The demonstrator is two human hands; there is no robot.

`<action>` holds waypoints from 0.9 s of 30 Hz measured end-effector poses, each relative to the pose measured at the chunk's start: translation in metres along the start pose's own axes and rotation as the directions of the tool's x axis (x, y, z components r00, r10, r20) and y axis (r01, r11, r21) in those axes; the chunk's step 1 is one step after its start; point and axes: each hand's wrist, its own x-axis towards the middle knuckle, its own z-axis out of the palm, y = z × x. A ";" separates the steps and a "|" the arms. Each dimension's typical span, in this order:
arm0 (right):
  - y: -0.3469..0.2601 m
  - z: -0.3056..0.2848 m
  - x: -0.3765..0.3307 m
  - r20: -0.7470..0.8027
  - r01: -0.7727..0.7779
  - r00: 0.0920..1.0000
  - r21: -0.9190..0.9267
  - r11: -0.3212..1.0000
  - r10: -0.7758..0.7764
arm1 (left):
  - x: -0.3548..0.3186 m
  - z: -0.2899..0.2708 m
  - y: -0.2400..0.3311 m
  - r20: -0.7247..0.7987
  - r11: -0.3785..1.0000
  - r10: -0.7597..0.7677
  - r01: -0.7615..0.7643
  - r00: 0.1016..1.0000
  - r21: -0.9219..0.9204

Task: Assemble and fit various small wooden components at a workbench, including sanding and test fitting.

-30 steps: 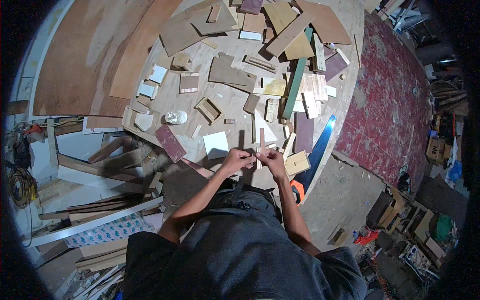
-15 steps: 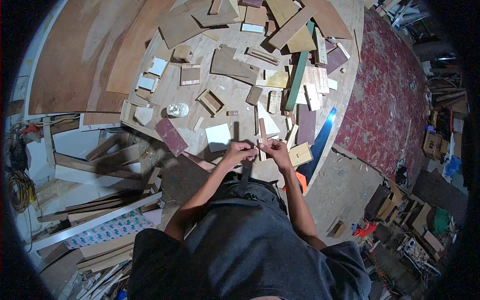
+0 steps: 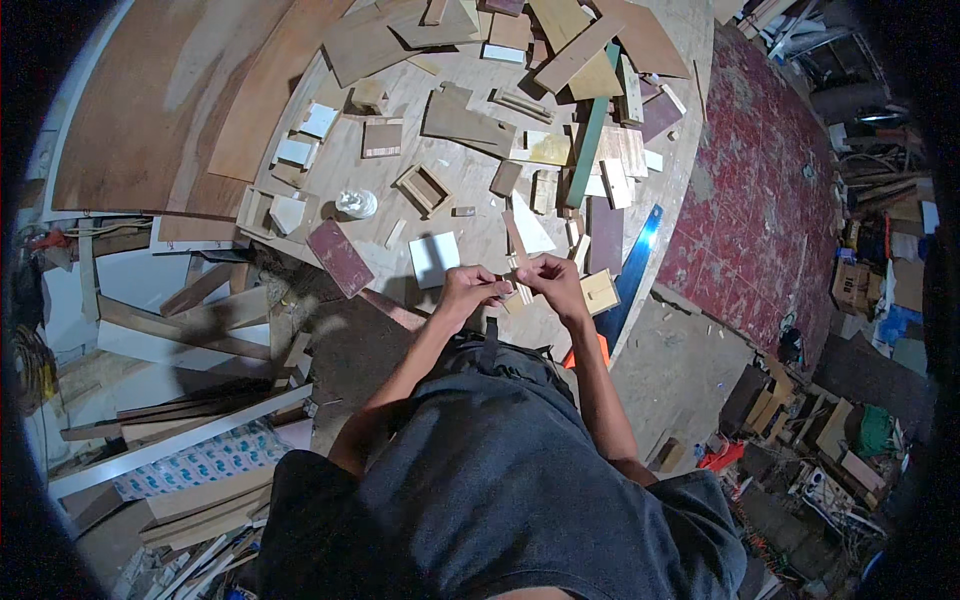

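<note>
My left hand (image 3: pixel 468 295) is closed in a pinch over the near edge of the workbench; what sits between its fingertips is too small to make out. Close beside it, my right hand (image 3: pixel 557 284) grips a thin wooden strip (image 3: pixel 515 238) between thumb and fingers. The strip points away from me, and paler narrow wood shows by the same fingertips. Just left of my hands lies a white square panel (image 3: pixel 432 262), partly in shadow. A light wooden block (image 3: pixel 601 292) is to the right of my right hand.
A handsaw with a blue blade (image 3: pixel 637 268) and orange handle (image 3: pixel 590 352) lies along the bench's right edge. Wood offcuts, a small open wooden box (image 3: pixel 424 190), a clear plastic container (image 3: pixel 356 204) and a green strip (image 3: pixel 592 150) cover the bench (image 3: pixel 385 222). Scrap boards pile up at left.
The view has shifted slightly. The wooden strip in my right hand now leans more to the left, and a shadow has moved onto the white panel. Both hands stay close together.
</note>
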 end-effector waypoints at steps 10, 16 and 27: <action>-0.004 0.007 -0.006 0.028 -0.016 0.999 -0.085 0.996 0.018 | -0.018 -0.002 -0.003 -0.019 0.994 0.062 -0.060 0.998 0.090; -0.014 0.007 -0.005 0.122 0.001 0.992 -0.128 0.992 0.014 | -0.021 -0.004 -0.008 -0.002 0.989 0.106 -0.105 0.994 0.100; -0.033 0.000 -0.019 0.127 0.056 0.991 -0.147 0.988 -0.037 | -0.031 0.009 -0.001 0.063 0.993 0.118 -0.119 0.991 -0.001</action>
